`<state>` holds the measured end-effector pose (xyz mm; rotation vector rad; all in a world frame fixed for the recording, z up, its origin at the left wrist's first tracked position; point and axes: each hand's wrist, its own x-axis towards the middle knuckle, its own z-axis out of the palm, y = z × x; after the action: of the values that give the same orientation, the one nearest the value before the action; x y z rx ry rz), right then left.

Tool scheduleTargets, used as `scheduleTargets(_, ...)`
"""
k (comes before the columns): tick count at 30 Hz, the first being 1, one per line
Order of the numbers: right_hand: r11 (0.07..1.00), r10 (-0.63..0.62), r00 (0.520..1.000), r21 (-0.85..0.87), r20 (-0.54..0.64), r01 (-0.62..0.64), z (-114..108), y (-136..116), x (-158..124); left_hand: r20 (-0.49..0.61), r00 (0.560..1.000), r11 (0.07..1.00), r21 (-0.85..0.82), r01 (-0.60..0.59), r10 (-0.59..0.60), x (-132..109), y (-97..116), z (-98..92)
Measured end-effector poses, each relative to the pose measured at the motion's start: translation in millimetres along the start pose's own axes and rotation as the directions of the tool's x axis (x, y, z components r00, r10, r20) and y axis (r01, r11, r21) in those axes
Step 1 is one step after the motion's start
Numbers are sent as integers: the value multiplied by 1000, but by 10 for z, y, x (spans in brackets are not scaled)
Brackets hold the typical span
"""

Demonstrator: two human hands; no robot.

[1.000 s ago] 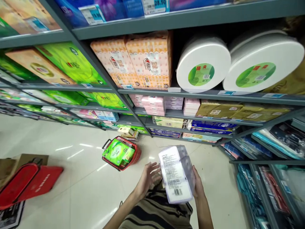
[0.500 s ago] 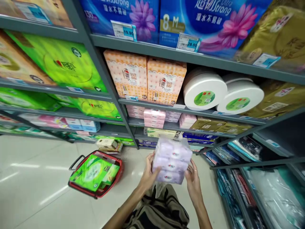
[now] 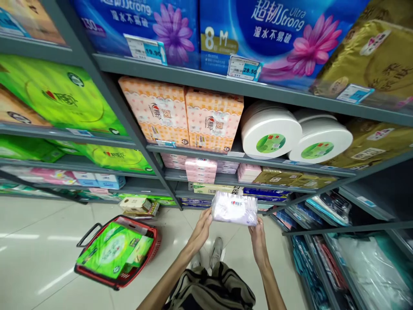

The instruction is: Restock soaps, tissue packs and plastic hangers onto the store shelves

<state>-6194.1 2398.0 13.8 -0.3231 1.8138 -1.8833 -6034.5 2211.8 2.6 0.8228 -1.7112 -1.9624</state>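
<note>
Both my hands hold a clear-wrapped pack of lilac tissue packets (image 3: 234,209) out in front of me, low over the floor. My left hand (image 3: 201,228) grips its left end, and my right hand (image 3: 258,239) grips its right end from below. On the floor to the left of my hands lies a red plastic shopping basket (image 3: 97,275), tilted, with a green tissue package (image 3: 112,249) inside.
Grey metal shelves (image 3: 206,77) run across the view, stacked with blue packs, orange-patterned boxes, white round rolls and gold packs. A few small packages (image 3: 138,206) lie on the tiled floor by the lowest shelf. Further shelving stands at the right.
The pack has turned from its barcode side to lie flatter, now showing a lilac printed face. The view has tilted upward, so the basket sits lower left and more of the upper shelves shows.
</note>
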Motion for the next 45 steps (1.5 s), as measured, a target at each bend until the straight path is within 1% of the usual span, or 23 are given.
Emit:
scheduleTargets(2,998,23,1000,-56,-6,-23,-15,-63,168,-48,999,999,-31,-15,14,134,100,118)
scheduleTargets(4,998,34,999,-49,1,-34,-30,-100,346,-79,996,997,-70,-44,39,282,179,249)
scheduleTargets(6,1000,4,1000,-1,18,-4,-46,-117,551,-90,995,992,-110,-64,54,435,236,370)
scheduleTargets(8,998,-54,998,20,29,53,-61,-136,777,-84,995,986,-153,-70,58,579,277,468)
scheduleTargets(11,994,-110,993,-8,47,111,-54,-193,1088,-81,995,979,-195,-65,50,758,332,560)
scheduleTargets(13,994,-109,992,-16,59,110,-13,-241,1224,-100,994,979,-194,-65,47,855,368,573)
scheduleTargets(15,995,-94,993,-9,65,95,58,-279,1286,-135,990,980,-185,-67,42,939,398,542)
scheduleTargets(18,997,-83,994,7,77,82,182,-304,1290,-182,983,980,-184,-70,36,1038,422,435)
scheduleTargets(21,996,-93,990,-7,103,94,260,-308,1283,-178,983,979,-191,-70,35,1097,417,332)
scheduleTargets(23,994,-105,989,-27,100,108,273,-315,1294,-172,985,979,-193,-62,28,1115,405,303)
scheduleTargets(27,992,-115,990,-47,81,119,266,-348,1333,-195,981,970,-239,-32,-15,1110,360,355)
scheduleTargets(30,991,-131,990,-34,58,133,264,-373,1361,-205,979,957,-287,-48,-12,1076,287,429)
scheduleTargets(35,988,-154,986,-14,67,155,260,-355,1428,-191,982,956,-289,-56,0,1066,153,479)
scheduleTargets(37,990,-142,988,-12,55,143,276,-315,1474,-191,982,953,-299,-49,-10,1133,135,471)
scheduleTargets(40,995,-95,995,-35,41,97,326,-241,1575,-214,976,947,-318,-47,-24,1302,141,452)
scheduleTargets(43,996,-77,997,-53,31,79,389,-191,1722,-230,973,949,-299,-96,26,1472,160,435)
scheduleTargets(45,995,-86,996,-55,28,87,437,-180,1833,-260,962,964,-224,-144,84,1554,172,421)
